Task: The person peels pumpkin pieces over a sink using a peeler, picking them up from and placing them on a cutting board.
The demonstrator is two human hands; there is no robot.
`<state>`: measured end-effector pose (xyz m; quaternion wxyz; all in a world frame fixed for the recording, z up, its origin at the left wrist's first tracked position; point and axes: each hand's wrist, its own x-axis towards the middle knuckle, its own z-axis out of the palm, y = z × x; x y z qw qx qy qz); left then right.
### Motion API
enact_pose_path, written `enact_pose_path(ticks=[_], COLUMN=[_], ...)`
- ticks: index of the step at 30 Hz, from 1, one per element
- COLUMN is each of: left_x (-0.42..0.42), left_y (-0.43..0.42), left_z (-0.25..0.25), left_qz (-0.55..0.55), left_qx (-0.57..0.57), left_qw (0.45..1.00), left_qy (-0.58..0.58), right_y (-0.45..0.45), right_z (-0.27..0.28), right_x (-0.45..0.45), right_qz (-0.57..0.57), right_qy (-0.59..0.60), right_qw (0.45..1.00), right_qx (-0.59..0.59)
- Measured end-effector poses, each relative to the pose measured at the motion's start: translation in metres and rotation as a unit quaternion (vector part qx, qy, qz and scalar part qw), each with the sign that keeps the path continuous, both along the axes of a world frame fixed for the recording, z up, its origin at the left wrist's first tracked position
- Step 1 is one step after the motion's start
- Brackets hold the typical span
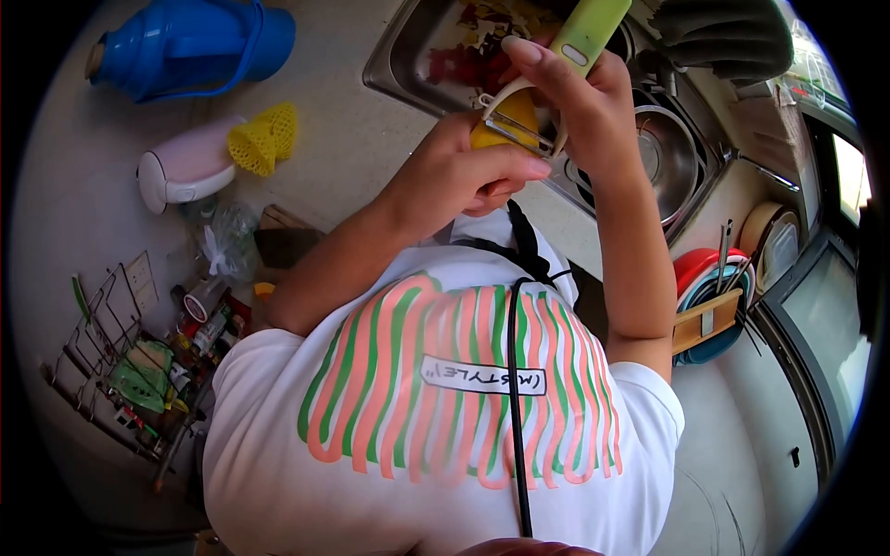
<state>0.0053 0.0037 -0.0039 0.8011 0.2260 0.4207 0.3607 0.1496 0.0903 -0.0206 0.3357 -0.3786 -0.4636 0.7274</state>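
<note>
Over the counter beside the sink, my left hand [450, 176] is closed round a yellow fruit or vegetable [487, 137], mostly hidden by the fingers and the tool; its exact kind I cannot make out. My right hand [593, 107] grips a peeler [593, 32] with a light green handle and a pale Y-shaped head. The peeler's metal blade lies across the yellow surface. Red and yellow peelings [464, 60] lie in the sink [394, 69] just beyond my hands.
A blue thermos flask [190, 51], a pinkish-white appliance [185, 167] and yellow foam netting [262, 139] are at the left. Metal bowls [663, 153] sit in the right basin. Stacked basins [709, 278] with a wooden-framed slicer stand at right, a wire rack [93, 343] at lower left.
</note>
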Motion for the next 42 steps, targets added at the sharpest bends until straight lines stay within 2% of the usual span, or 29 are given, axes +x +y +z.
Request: enact_pose_path(ticks=[3,6,8,10,12,14,17,18,20,21,22,24,25,26,27,28,29,30,35,38,41,42], left_x=[-0.005,-0.011,-0.016,-0.018,-0.019,-0.022,-0.019,-0.016,-0.013,-0.011,-0.01,-0.001,0.0,0.0,0.0,0.002,0.005,0.006,0.009,0.01,0.014,0.016], left_y=[0.001,0.001,-0.004,-0.017,-0.016,-0.011,-0.01,-0.009,-0.003,-0.001,-0.002,-0.002,-0.002,-0.001,-0.001,-0.001,-0.001,-0.001,-0.005,-0.012,-0.021,-0.025], left_z=[-0.004,-0.004,0.002,0.023,0.026,0.014,0.006,0.005,0.001,-0.003,-0.011,-0.017,-0.018,-0.018,-0.019,-0.018,-0.016,-0.015,-0.015,-0.01,-0.004,-0.004], left_qz=[0.011,0.016,-0.015,-0.085,-0.057,0.005,-0.003,-0.005,0.017,0.025,0.016,0.035,0.024,0.014,0.005,0.024,0.043,0.064,0.166,0.216,0.245,0.256], left_qx=[-0.008,-0.044,-0.031,0.027,0.043,0.034,0.067,0.082,0.043,0.021,0.045,0.115,0.116,0.118,0.119,0.107,0.094,0.082,0.038,0.007,-0.006,-0.009], left_qw=[1.0,0.999,0.999,0.995,0.997,0.999,0.997,0.995,0.999,0.999,0.999,0.988,0.987,0.985,0.983,0.986,0.988,0.989,0.984,0.96,0.95,0.946], left_qy=[0.001,-0.018,-0.031,-0.033,-0.036,0.008,0.039,0.054,0.021,0.003,0.008,0.096,0.108,0.123,0.137,0.124,0.112,0.101,-0.049,-0.178,-0.195,-0.199], right_y=[0.003,0.006,0.009,0.045,0.07,0.059,0.033,0.022,0.003,-0.009,-0.016,-0.023,-0.024,-0.022,-0.014,-0.007,0.001,0.007,0.042,0.04,0.024,0.021], right_z=[-0.007,-0.008,-0.011,-0.078,-0.141,-0.141,-0.149,-0.159,-0.171,-0.142,-0.148,-0.156,-0.15,-0.163,-0.175,-0.191,-0.203,-0.234,-0.294,-0.318,-0.319,-0.325], right_x=[-0.006,-0.009,-0.011,0.006,0.059,0.058,0.047,0.047,0.054,0.053,0.067,0.103,0.118,0.142,0.169,0.193,0.213,0.237,0.241,0.239,0.246,0.251], right_qz=[-0.01,0.009,-0.052,-0.215,-0.097,-0.023,0.099,0.074,0.019,0.014,0.008,-0.06,-0.12,-0.2,-0.254,-0.3,-0.304,-0.317,-0.25,-0.278,-0.284,-0.262], right_qy=[0.034,0.017,0.06,-0.005,-0.217,-0.322,-0.437,-0.409,-0.356,-0.345,-0.368,-0.414,-0.428,-0.459,-0.478,-0.518,-0.566,-0.57,-0.685,-0.699,-0.574,-0.569], right_qw=[0.998,0.998,0.991,0.977,0.971,0.946,0.884,0.889,0.885,0.922,0.909,0.846,0.863,0.83,0.833,0.796,0.765,0.757,0.684,0.658,0.766,0.778], right_qx=[-0.059,-0.056,-0.109,0.003,0.037,0.027,0.135,0.191,0.299,0.177,0.194,0.329,0.238,0.247,0.115,0.085,0.043,0.049,-0.007,0.034,0.043,0.04])
